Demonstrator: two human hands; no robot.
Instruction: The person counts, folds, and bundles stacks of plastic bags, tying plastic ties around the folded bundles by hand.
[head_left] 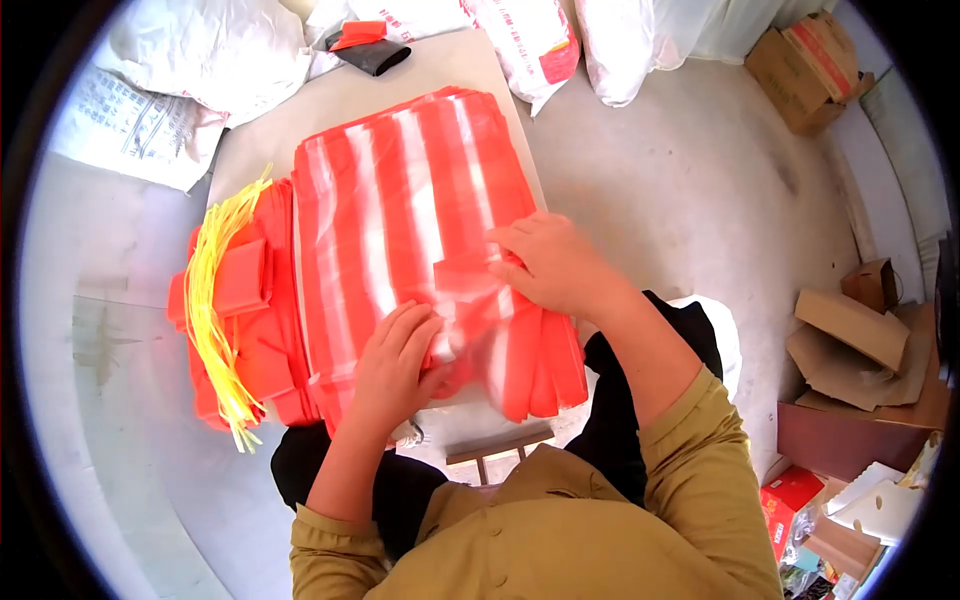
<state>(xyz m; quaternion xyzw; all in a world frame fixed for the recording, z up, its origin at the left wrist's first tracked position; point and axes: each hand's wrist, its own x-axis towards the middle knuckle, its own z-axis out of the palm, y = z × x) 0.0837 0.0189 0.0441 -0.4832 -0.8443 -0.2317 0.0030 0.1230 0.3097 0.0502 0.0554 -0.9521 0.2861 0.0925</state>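
A thick stack of red-and-white striped plastic bags (385,190) lies in front of me. My left hand (393,362) rests on its near part, fingers stretched out over the plastic and thumb apart from them. Farther right, my right hand (555,262) has its fingers and thumb closed on the top bag, beside a folded red flap (465,283). Between both hands the plastic is crumpled and lifted slightly. Left of the stack are folded red bags (240,280), with a bundle of yellow strips (207,300) lying across them.
The table (270,140) carries the stack, with a black-and-red folded piece (370,50) at its far end. White sacks (210,50) stand beyond it. Cardboard boxes (795,75) are at the far right, and an open carton (850,430) sits at the near right.
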